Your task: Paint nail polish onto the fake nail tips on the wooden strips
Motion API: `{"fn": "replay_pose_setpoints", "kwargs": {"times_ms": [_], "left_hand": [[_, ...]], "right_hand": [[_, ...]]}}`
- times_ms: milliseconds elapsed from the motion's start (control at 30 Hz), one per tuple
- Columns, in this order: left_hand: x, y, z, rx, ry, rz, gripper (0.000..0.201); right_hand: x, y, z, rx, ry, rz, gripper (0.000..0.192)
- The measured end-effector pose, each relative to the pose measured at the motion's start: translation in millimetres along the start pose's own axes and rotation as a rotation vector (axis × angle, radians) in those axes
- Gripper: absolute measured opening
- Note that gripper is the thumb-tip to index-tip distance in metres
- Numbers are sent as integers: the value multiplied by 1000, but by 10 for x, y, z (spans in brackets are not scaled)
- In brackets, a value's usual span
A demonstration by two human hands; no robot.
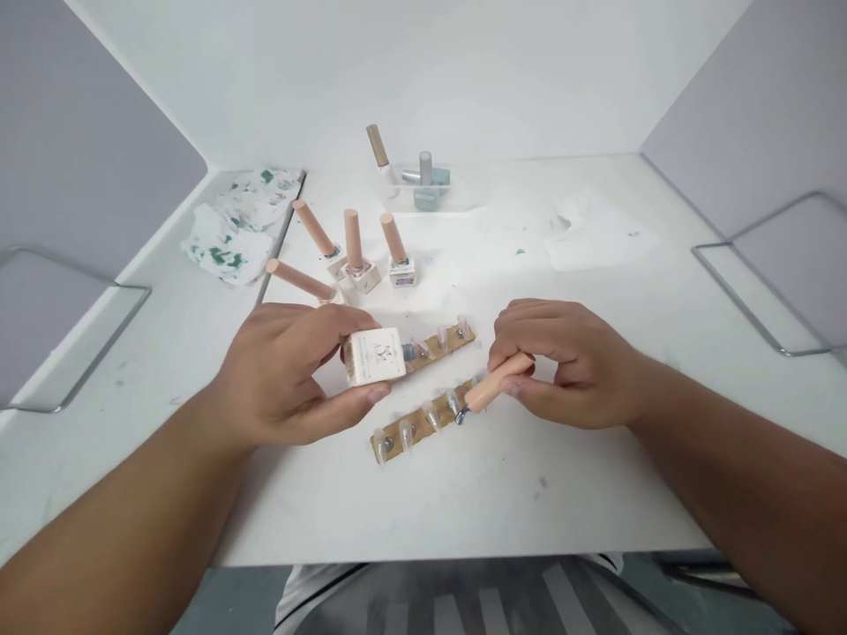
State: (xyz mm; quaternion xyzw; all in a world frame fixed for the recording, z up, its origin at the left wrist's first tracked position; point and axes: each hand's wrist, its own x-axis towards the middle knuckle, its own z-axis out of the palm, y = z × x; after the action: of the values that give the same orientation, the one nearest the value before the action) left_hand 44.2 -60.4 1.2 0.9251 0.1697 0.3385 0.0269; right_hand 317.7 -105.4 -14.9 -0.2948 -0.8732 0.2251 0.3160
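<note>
My left hand (pixel 301 375) is closed round a white nail polish bottle (pixel 377 356), tipped on its side with its uncapped neck facing right. Between the fingers of my right hand (pixel 562 362) is a peach-handled nail polish brush (pixel 498 383), its bristles coated in dark, shiny polish. The brush tip hangs by the near wooden strip (pixel 423 422), which carries several clear nail tips (pixel 431 415), some with a silvery tint; whether it touches one I cannot tell. Behind it lies a second wooden strip (pixel 456 339) with more clear tips, partly hidden by the bottle.
Several peach-capped polish bottles (pixel 402 272) stand behind my left hand. A clear tray (pixel 456 196) with more bottles sits at the back. Stained tissues (pixel 228 238) lie at left, white tissue (pixel 588 238) at right. Metal wire frames (pixel 741 304) flank both sides.
</note>
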Motion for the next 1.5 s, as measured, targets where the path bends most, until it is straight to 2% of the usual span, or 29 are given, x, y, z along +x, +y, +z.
{"fn": "replay_pose_setpoints", "kwargs": {"times_ms": [167, 300, 467, 600, 767, 1067, 1333, 1500], "left_hand": [[-18, -1, 1, -7, -12, -13, 21], [-21, 3, -8, -19, -18, -12, 21], [-12, 5, -7, -13, -26, -11, 22], [-3, 0, -7, -5, -19, -1, 22], [-3, -4, -11, -13, -34, 5, 21], [-7, -5, -17, -7, -32, 14, 22], [-22, -16, -15, -10, -36, 14, 21], [-46, -32, -8, -10, -40, -6, 21]], "right_hand": [[-3, 26, -14, 19, 33, 35, 8], [-7, 43, -14, 68, 2, 31, 8], [-6, 65, -11, 27, 26, 112, 7], [-4, 60, -17, 102, 25, 99, 7], [-8, 58, 3, 80, 25, 161, 7], [3, 8, 2, 100, -35, 101, 7], [-5, 0, 17, 67, 18, 76, 7], [-7, 21, 4, 17, 75, 125, 8]]}}
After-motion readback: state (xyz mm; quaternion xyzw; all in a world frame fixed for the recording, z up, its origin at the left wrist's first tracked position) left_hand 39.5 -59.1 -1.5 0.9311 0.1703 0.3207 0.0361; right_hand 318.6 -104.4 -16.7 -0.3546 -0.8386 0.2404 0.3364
